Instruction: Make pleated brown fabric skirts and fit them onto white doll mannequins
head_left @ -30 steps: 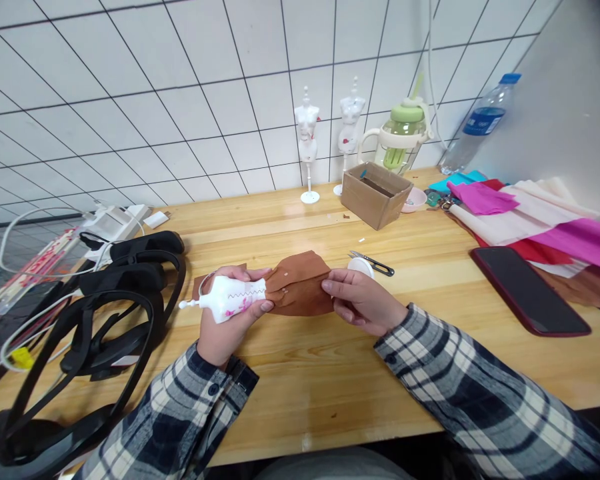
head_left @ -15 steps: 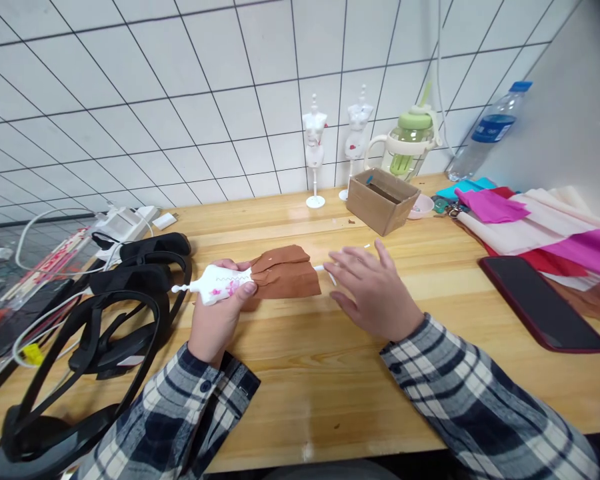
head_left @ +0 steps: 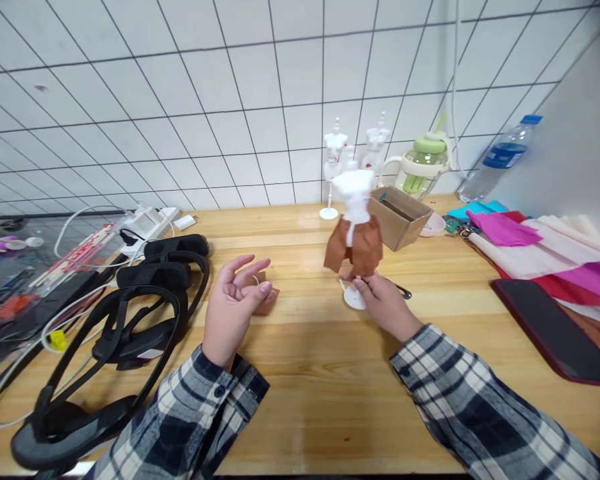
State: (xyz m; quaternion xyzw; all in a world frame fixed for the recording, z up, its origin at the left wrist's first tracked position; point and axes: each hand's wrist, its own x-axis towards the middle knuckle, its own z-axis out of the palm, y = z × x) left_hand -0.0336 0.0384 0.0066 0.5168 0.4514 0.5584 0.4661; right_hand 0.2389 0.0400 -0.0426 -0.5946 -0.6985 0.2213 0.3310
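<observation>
A small white dress-form mannequin (head_left: pixel 356 190), smeared by motion, stands roughly upright in front of me. Brown fabric (head_left: pixel 369 248) hangs round its lower part like a skirt, parted at the front. My right hand (head_left: pixel 387 307) is closed on the mannequin's stand below the fabric, just above its round white base (head_left: pixel 354 298). Whether that base touches the table cannot be made out. To the left, my left hand (head_left: pixel 233 303) is empty with its fingers apart and partly curled. Another brown fabric piece (head_left: pixel 266 305) lies beside it, partly hidden by its fingers.
Two more white dress forms (head_left: pixel 330 175) stand near the tiled wall. A cardboard box (head_left: pixel 399 223), a green-lidded cup (head_left: pixel 423 167) and a water bottle (head_left: pixel 503 157) are at back right. Fabric pieces (head_left: pixel 555 247) and a phone (head_left: pixel 555 327) lie right; black headsets (head_left: pixel 130 320) lie left.
The mannequin has gone from lying sideways in my left hand to upright in my right, which has gripped its stand. My left hand has let go. The view has shifted slightly.
</observation>
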